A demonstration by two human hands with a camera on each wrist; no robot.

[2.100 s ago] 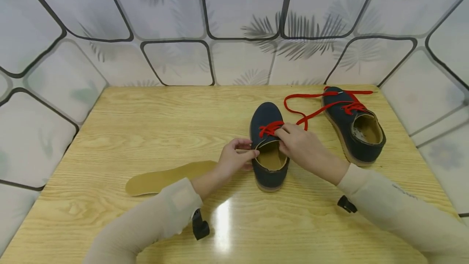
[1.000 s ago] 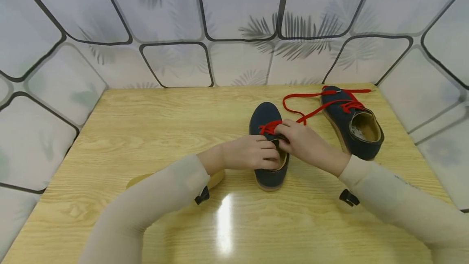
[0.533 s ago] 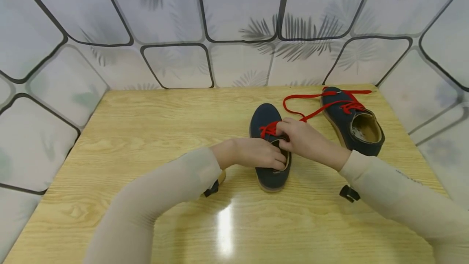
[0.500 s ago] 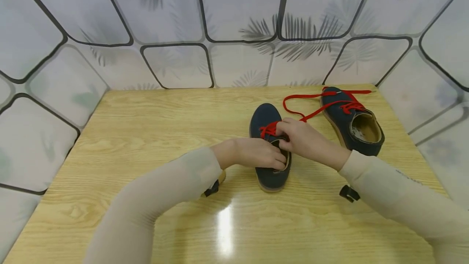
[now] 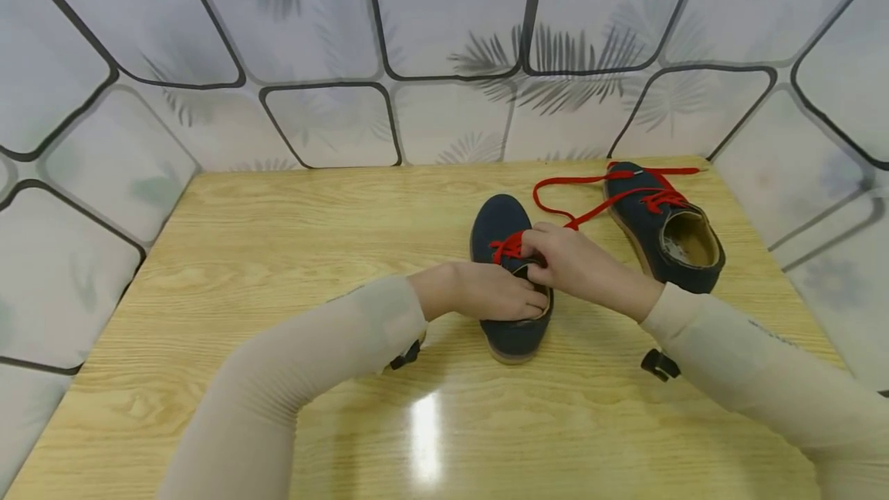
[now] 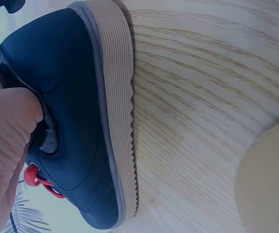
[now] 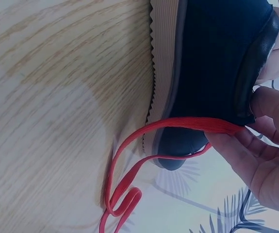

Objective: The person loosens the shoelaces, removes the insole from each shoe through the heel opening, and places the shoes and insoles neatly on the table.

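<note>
A dark blue shoe [image 5: 501, 222] with red laces [image 5: 508, 247] stands sole down on the wooden table, toe pointing away. My left hand [image 5: 489, 289] reaches into its opening from the left, and its fingertips are hidden inside. From the other side my right hand [image 5: 566, 257] pinches the opening's edge near the laces, thumb at the inner side, as the right wrist view shows. A red lace [image 7: 149, 127] trails from under those right fingers [image 7: 234, 158]. In the left wrist view, the rounded end of a tan insole [image 6: 270, 179] lies beside the shoe.
A second blue shoe [image 5: 642, 241] stands at the back right, with a long red lace [image 5: 552, 182] looping over the table toward the first. The wooden table [image 5: 312, 230] meets a patterned backdrop [image 5: 333, 122] at its rear edge.
My left hand has moved from the shoe's left side over its opening and gone deeper inside. The left sleeve now covers nearly all of the insole. My right hand stays at the laces.
</note>
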